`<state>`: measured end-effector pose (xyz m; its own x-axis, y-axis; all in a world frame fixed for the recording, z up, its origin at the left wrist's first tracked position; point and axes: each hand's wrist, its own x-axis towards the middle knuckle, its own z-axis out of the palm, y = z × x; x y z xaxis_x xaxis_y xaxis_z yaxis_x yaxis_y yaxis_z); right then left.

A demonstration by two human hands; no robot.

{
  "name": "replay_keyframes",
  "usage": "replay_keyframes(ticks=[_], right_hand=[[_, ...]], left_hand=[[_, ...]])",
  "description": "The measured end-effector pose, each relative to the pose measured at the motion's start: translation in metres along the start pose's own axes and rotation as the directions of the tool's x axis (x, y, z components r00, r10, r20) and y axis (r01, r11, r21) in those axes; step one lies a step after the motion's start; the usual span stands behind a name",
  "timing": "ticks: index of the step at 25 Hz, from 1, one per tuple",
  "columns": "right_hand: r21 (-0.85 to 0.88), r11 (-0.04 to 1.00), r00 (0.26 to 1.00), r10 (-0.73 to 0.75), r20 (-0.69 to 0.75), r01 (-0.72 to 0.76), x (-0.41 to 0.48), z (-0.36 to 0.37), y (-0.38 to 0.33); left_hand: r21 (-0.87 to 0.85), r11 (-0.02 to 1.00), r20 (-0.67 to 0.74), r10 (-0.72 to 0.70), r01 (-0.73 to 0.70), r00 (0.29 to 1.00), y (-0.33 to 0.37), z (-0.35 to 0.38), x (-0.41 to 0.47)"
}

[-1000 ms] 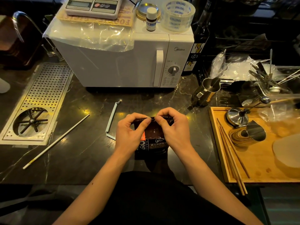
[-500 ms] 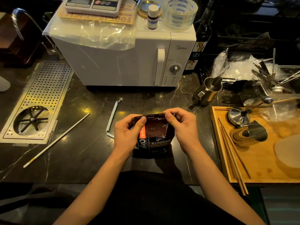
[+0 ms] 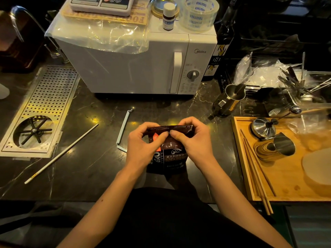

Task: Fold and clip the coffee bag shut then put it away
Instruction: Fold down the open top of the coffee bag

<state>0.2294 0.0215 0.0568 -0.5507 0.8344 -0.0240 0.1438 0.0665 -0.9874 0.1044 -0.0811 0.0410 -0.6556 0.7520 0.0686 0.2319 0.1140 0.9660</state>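
A dark coffee bag (image 3: 172,156) with white and orange print stands upright on the black marble counter in front of me. My left hand (image 3: 143,144) pinches the left part of its top edge. My right hand (image 3: 194,140) pinches the right part, and both thumbs meet at the middle of the bag's front. The top edge is pressed flat and bent toward me. A pale blue bag clip (image 3: 123,130), swung open, lies on the counter just left of my left hand.
A white microwave (image 3: 143,63) stands behind the bag. A perforated metal drip tray (image 3: 41,111) and a thin white rod (image 3: 61,153) lie to the left. A wooden tray (image 3: 279,176) with chopsticks and steel cups sits to the right, a steel pitcher (image 3: 229,101) beyond it.
The bag's mouth was held closed, then spread open half a second ago. Now both hands have come back together and pressed the top edge flat again.
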Motion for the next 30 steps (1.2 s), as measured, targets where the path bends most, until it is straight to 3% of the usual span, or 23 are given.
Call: replay_keyframes(ticks=[10,13,20,25,30], right_hand=[[-0.017,1.000,0.982,-0.008,0.188,0.011,0.003,-0.023,0.001],[-0.004,1.000,0.972,-0.004,0.235,0.006,0.006,-0.026,0.000],[0.068,0.998,0.998,0.004,0.055,-0.008,0.003,-0.022,0.005],[0.077,0.997,0.995,0.009,0.100,-0.016,0.003,-0.026,0.006],[0.039,0.999,1.000,-0.005,0.009,0.005,0.001,-0.020,0.008]], left_hand=[[-0.098,0.993,0.160,-0.047,0.063,0.986,-0.004,-0.012,0.007],[-0.178,0.979,0.095,-0.086,0.102,0.992,-0.005,-0.015,0.008],[-0.227,0.968,0.076,-0.097,0.111,0.992,-0.013,-0.020,0.006],[-0.199,0.976,0.055,-0.081,0.090,0.995,-0.015,-0.018,0.006],[-0.215,0.971,-0.013,-0.110,0.105,0.994,-0.018,-0.016,0.006]])
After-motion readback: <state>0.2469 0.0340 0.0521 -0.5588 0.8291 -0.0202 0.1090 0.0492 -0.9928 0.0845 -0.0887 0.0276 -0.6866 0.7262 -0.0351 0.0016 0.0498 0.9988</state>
